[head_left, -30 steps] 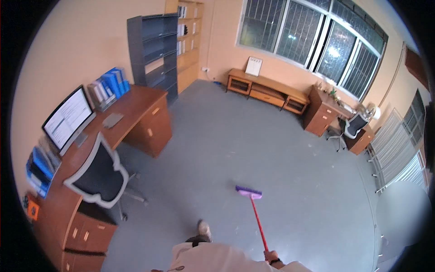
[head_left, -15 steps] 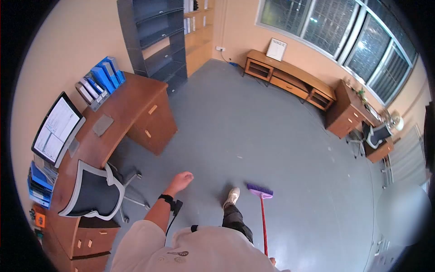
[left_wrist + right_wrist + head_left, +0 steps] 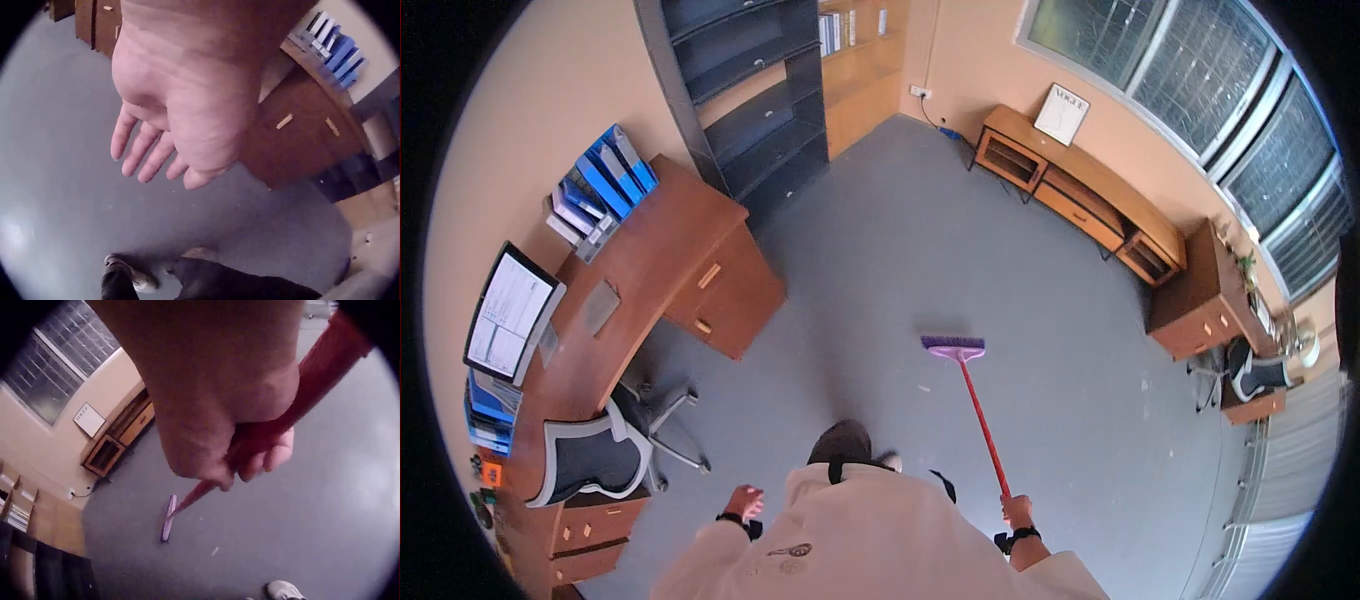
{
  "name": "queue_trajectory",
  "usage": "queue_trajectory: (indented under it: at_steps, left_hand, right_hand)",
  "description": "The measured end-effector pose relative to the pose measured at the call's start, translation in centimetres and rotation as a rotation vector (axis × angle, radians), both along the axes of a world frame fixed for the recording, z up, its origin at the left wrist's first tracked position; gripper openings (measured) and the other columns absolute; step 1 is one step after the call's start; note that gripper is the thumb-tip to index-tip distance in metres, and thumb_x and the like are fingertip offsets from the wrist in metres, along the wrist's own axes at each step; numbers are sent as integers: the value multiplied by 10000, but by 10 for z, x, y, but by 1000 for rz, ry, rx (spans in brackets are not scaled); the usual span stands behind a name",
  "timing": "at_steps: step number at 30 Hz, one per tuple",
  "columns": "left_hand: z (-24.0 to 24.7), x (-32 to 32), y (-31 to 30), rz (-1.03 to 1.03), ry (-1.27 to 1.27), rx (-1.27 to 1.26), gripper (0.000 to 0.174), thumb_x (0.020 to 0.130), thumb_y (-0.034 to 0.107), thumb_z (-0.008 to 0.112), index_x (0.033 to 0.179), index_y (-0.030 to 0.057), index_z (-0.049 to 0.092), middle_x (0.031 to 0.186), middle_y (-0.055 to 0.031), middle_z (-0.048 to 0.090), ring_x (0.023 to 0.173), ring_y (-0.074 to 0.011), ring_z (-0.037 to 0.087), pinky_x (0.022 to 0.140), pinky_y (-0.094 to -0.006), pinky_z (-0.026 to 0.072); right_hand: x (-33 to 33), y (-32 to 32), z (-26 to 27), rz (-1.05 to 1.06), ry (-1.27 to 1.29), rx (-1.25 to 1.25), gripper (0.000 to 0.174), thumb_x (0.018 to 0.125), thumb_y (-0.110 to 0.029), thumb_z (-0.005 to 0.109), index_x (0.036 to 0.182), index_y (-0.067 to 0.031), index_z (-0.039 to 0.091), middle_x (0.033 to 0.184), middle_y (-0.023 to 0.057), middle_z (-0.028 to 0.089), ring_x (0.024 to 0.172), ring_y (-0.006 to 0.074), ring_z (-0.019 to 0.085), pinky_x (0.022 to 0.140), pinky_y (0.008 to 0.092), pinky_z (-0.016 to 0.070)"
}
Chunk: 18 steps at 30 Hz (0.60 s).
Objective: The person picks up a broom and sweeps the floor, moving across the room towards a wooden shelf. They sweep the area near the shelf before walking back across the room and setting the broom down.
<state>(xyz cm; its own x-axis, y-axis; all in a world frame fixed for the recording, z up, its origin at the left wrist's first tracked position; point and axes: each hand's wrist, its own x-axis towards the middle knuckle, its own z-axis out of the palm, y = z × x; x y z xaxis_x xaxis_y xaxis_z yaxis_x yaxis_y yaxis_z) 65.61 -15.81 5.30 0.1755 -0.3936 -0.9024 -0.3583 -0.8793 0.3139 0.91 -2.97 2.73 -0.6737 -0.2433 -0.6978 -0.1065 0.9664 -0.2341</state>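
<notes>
One hand, your right (image 3: pixel 1019 512), gripped the broom (image 3: pixel 982 425), apparently sweeping; your left (image 3: pixel 745 502) hung empty; another low stroke seemed needed.

I stand in an office. The brown bench (image 3: pixel 655 250) to my left carries a monitor (image 3: pixel 508 312) and blue binders (image 3: pixel 607 177); a wheeled chair (image 3: pixel 595 460) is positioned at it. Ahead stand a dark shelf unit (image 3: pixel 765 120) and a wooden bookcase (image 3: pixel 865 80) holding books (image 3: pixel 837 32). A second bench (image 3: pixel 1190 290), with another chair (image 3: pixel 1258 374), is located near the window (image 3: pixel 1200 75).

Monitor (image 3: pixel 510 312) and blue binders (image 3: pixel 613 172) on brown desk (image 3: pixel 662 225), chair (image 3: pixel 593 460) beside it
</notes>
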Motion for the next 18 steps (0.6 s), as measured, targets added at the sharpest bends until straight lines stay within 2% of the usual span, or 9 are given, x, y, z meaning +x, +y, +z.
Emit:
queue_trajectory:
  at_steps: [2,4,7,10,12,14,16,17,18]
  left_hand:
    - [-3,-18,-1,76,15,16,199,798,280,540,775,84,519,724,-82,572,611,-192,552,524,-335,459]
    - [-14,-32,-16,-261,55,-123,188,803,274,523,833,91,551,793,-97,592,678,-223,576,569,-341,480]
    - [-25,-58,-98,-278,106,-121,200,814,258,518,887,72,537,827,-138,587,734,-265,580,604,-374,489]
    - [-18,-77,-149,-276,166,-45,233,831,233,512,968,45,517,879,-199,578,818,-328,587,656,-424,503]
    - [-56,-79,-221,-410,243,-235,244,831,228,525,986,42,503,889,-190,583,802,-334,585,640,-441,500]
    - [-45,-108,-308,-21,85,25,247,835,263,491,941,44,531,901,-197,590,777,-357,586,639,-449,491]
    - [-118,-92,-392,-1136,-377,-655,289,827,299,440,859,38,559,891,-197,592,776,-361,582,672,-450,474]
    - [-153,-89,-435,-771,-244,-446,317,817,313,404,833,55,587,869,-182,590,796,-352,571,712,-443,452]
    - [-77,-119,-490,-1101,-368,-549,324,821,311,412,855,42,589,842,-174,593,795,-341,568,700,-443,444]
  right_hand:
    - [-18,-74,42,75,-40,-72,258,680,-241,656,699,11,607,568,57,576,468,155,562,436,280,474]
    - [-44,-115,25,117,-73,-117,218,682,-189,653,745,13,604,614,62,586,501,140,566,450,278,476]
    - [-57,-179,18,-37,-456,-246,182,710,-200,627,744,-32,566,557,19,511,422,127,472,367,284,405]
    - [-44,-227,19,17,-317,-283,196,735,-239,607,731,-52,548,516,1,460,380,133,414,338,285,370]
    - [-30,-277,47,19,-253,-130,212,752,-268,590,744,-58,565,519,12,483,378,138,433,341,286,378]
    - [-35,-307,34,120,-190,-51,226,745,-260,587,774,-36,587,544,52,534,405,164,495,354,311,404]
    - [-37,-328,41,35,-188,-27,263,737,-287,590,780,-28,612,592,75,579,436,182,535,401,332,442]
    - [-39,-334,52,106,-134,37,297,728,-313,591,791,-26,627,642,95,605,505,212,572,474,345,472]
    - [-44,-351,60,182,-82,80,331,719,-340,592,802,-23,643,692,115,631,574,241,610,547,359,501]
